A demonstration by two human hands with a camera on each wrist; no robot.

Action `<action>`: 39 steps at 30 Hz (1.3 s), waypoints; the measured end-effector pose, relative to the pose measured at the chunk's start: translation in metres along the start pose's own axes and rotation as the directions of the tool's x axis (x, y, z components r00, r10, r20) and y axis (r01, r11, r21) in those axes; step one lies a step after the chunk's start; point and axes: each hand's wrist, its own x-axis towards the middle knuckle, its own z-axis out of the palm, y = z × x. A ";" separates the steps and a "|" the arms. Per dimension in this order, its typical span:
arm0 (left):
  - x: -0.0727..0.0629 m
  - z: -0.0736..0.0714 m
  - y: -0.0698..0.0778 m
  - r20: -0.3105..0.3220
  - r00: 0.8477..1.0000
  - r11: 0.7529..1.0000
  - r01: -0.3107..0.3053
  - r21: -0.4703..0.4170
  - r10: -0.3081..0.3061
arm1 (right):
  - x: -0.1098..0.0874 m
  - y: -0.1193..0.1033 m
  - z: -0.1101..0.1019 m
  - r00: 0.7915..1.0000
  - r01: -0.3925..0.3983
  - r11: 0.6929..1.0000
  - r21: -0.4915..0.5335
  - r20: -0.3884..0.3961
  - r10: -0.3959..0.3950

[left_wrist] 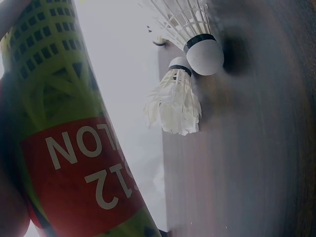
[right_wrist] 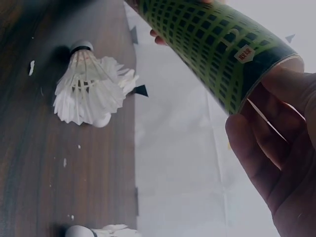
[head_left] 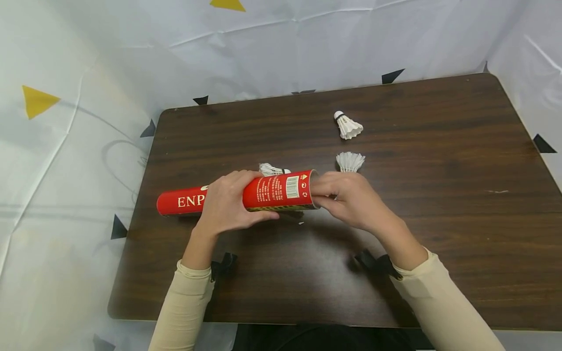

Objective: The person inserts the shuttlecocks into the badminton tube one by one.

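A red and green shuttlecock tube (head_left: 276, 191) lies sideways above the table, its open end facing right. My left hand (head_left: 228, 202) grips it around the middle. At the open end is my right hand (head_left: 351, 197), with fingertips reaching inside the mouth and one finger (right_wrist: 247, 145) against the rim in the right wrist view. The tube wall hides those fingertips, so whether they pinch anything is not visible. One white feather shuttlecock (head_left: 269, 169) lies just behind the tube. A second shuttlecock (head_left: 350, 162) lies beyond my right hand, partly covered by it, and a third (head_left: 349, 126) lies farther back.
The dark wooden table (head_left: 439, 170) bears small white feather scraps (head_left: 301, 223). White sheeting (head_left: 281, 53) with yellow and black patches hangs behind the table and at its sides. Black straps (head_left: 375, 263) are on both wrists.
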 end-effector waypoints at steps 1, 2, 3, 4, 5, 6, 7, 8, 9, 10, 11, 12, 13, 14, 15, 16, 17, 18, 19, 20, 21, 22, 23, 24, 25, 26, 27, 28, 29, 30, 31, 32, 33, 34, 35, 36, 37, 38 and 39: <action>0.000 0.000 0.000 -0.001 1.000 1.000 0.000 0.002 0.000 | 0.001 0.000 0.001 1.000 -0.004 1.000 -0.010 0.009 0.004; 0.000 0.000 0.000 -0.001 1.000 1.000 0.000 0.003 0.000 | 0.003 0.000 0.001 1.000 -0.010 1.000 -0.016 0.018 0.010; 0.000 0.000 0.000 -0.001 1.000 1.000 0.000 0.002 0.000 | 0.004 0.000 0.002 0.999 -0.016 1.000 -0.025 0.027 0.017; 0.000 0.000 0.000 0.000 1.000 1.000 0.001 0.002 -0.001 | 0.006 0.001 0.002 0.999 -0.023 0.999 -0.031 0.035 0.024; 0.000 0.000 0.000 0.003 1.000 1.000 0.002 0.003 -0.002 | 0.007 0.001 0.003 0.999 -0.028 0.999 -0.039 0.041 0.029; 0.000 0.000 0.000 0.006 1.000 1.000 0.003 0.003 -0.003 | 0.008 0.001 0.004 0.998 -0.031 0.998 -0.047 0.045 0.033; 0.000 0.000 0.000 0.009 1.000 1.000 0.005 0.005 -0.005 | 0.009 0.001 0.005 0.998 -0.032 0.998 -0.058 0.047 0.035; 0.000 0.001 0.000 0.013 1.000 1.000 0.006 0.006 -0.006 | 0.010 0.001 0.006 0.998 -0.034 0.997 -0.067 0.047 0.037; 0.000 0.001 0.000 0.016 1.000 1.000 0.008 0.006 -0.008 | 0.011 0.001 0.006 0.998 -0.034 0.996 -0.079 0.046 0.038; 0.000 0.001 0.000 0.019 1.000 1.000 0.009 0.009 -0.009 | 0.012 0.001 0.007 0.998 -0.036 0.996 -0.085 0.043 0.040; 0.000 0.001 0.000 0.020 1.000 1.000 0.010 0.009 -0.011 | 0.013 0.001 0.007 0.998 -0.038 0.995 -0.089 0.041 0.042; 0.000 0.001 0.001 0.020 1.000 1.000 0.011 0.008 -0.011 | 0.014 0.001 0.008 0.998 -0.042 0.995 -0.089 0.039 0.045; 0.000 0.001 0.001 0.019 1.000 1.000 0.012 0.007 -0.012 | 0.014 0.001 0.008 0.998 -0.046 0.995 -0.089 0.037 0.049; 0.000 0.001 0.001 0.018 1.000 1.000 0.012 0.006 -0.012 | 0.015 0.001 0.008 0.998 -0.051 0.995 -0.085 0.035 0.054; 0.000 0.001 0.001 0.017 1.000 1.000 0.012 0.005 -0.012 | 0.016 0.001 0.008 0.998 -0.055 0.995 -0.078 0.034 0.057; 0.000 0.001 0.001 0.015 1.000 1.000 0.011 0.004 -0.011 | 0.016 0.001 0.008 0.998 -0.058 0.996 -0.069 0.034 0.060; 0.000 0.001 0.001 0.013 1.000 1.000 0.010 0.004 -0.010 | 0.016 0.001 0.008 0.997 -0.060 0.996 -0.062 0.035 0.063; 0.000 0.001 0.000 0.012 1.000 1.000 0.010 0.005 -0.010 | 0.016 0.001 0.008 0.997 -0.063 0.997 -0.054 0.037 0.065; 0.000 0.001 0.000 0.011 1.000 1.000 0.009 0.005 -0.009 | 0.017 0.001 0.008 0.997 -0.065 0.997 -0.046 0.038 0.067; 0.000 0.001 0.000 0.012 1.000 1.000 0.009 0.004 -0.009 | 0.016 0.001 0.008 0.997 -0.067 0.997 -0.039 0.040 0.069; 0.000 0.000 0.000 0.011 1.000 1.000 0.008 0.004 -0.008 | 0.016 0.001 0.007 0.997 -0.069 0.997 -0.031 0.043 0.070; 0.000 0.000 0.000 0.013 1.000 1.000 0.009 0.005 -0.009 | 0.016 0.001 0.007 0.996 -0.070 0.997 -0.025 0.045 0.072; 0.000 0.000 0.000 0.014 1.000 1.000 0.010 0.005 -0.010 | 0.016 0.001 0.007 0.996 -0.073 0.997 -0.020 0.048 0.074; 0.000 0.000 0.000 0.015 1.000 1.000 0.011 0.007 -0.011 | 0.016 0.001 0.006 0.996 -0.076 0.997 -0.012 0.050 0.077; 0.000 0.000 0.000 0.016 1.000 1.000 0.012 0.006 -0.012 | 0.016 0.001 0.006 0.995 -0.078 0.997 -0.007 0.054 0.079; -0.001 0.000 0.000 0.016 1.000 1.000 0.012 0.007 -0.012 | 0.015 0.001 0.006 0.995 -0.083 0.997 -0.002 0.058 0.083; -0.001 0.000 0.000 0.014 1.000 1.000 0.011 0.010 -0.011 | 0.015 0.000 0.005 0.994 -0.087 0.996 0.004 0.062 0.087; -0.001 0.000 0.000 0.013 1.000 1.000 0.009 0.011 -0.010 | 0.015 0.000 0.005 0.993 -0.095 0.995 0.010 0.067 0.094; -0.001 0.001 0.000 0.011 1.000 1.000 0.007 0.012 -0.007 | 0.014 0.000 0.004 0.992 -0.103 0.994 0.019 0.073 0.101; -0.001 0.001 -0.001 0.010 1.000 1.000 0.004 0.012 -0.004 | 0.014 -0.001 0.004 0.991 -0.112 0.993 0.029 0.078 0.109; -0.001 0.001 -0.001 0.008 1.000 1.000 0.002 0.011 -0.002 | 0.013 -0.002 0.002 0.990 -0.121 0.992 0.041 0.083 0.118; 0.000 0.001 -0.001 0.006 1.000 1.000 0.000 0.013 0.000 | 0.013 -0.003 0.001 0.988 -0.131 0.990 0.054 0.088 0.126; 0.000 0.001 -0.001 0.006 1.000 1.000 -0.001 0.013 0.000 | 0.012 -0.003 -0.001 0.987 -0.141 0.987 0.071 0.091 0.134; 0.000 0.001 -0.002 0.006 1.000 1.000 -0.001 0.014 0.000 | 0.011 -0.004 -0.004 0.985 -0.154 0.984 0.092 0.093 0.145; 0.000 0.002 -0.002 0.008 1.000 1.000 0.001 0.012 -0.001 | 0.010 -0.004 -0.007 0.984 -0.165 0.980 0.114 0.091 0.155; -0.001 0.001 -0.002 0.009 1.000 1.000 0.003 0.011 -0.003 | 0.008 -0.004 -0.010 0.982 -0.178 0.974 0.140 0.088 0.167; -0.001 0.001 -0.002 0.011 1.000 1.000 0.005 0.011 -0.006 | 0.007 -0.003 -0.013 0.981 -0.189 0.966 0.178 0.082 0.176; -0.001 0.001 -0.002 0.013 1.000 1.000 0.008 0.011 -0.008 | 0.006 -0.001 -0.017 0.979 -0.201 0.955 0.220 0.068 0.190; -0.001 0.001 -0.001 0.013 1.000 1.000 0.009 0.011 -0.010 | 0.004 0.001 -0.021 0.977 -0.213 0.941 0.261 0.049 0.207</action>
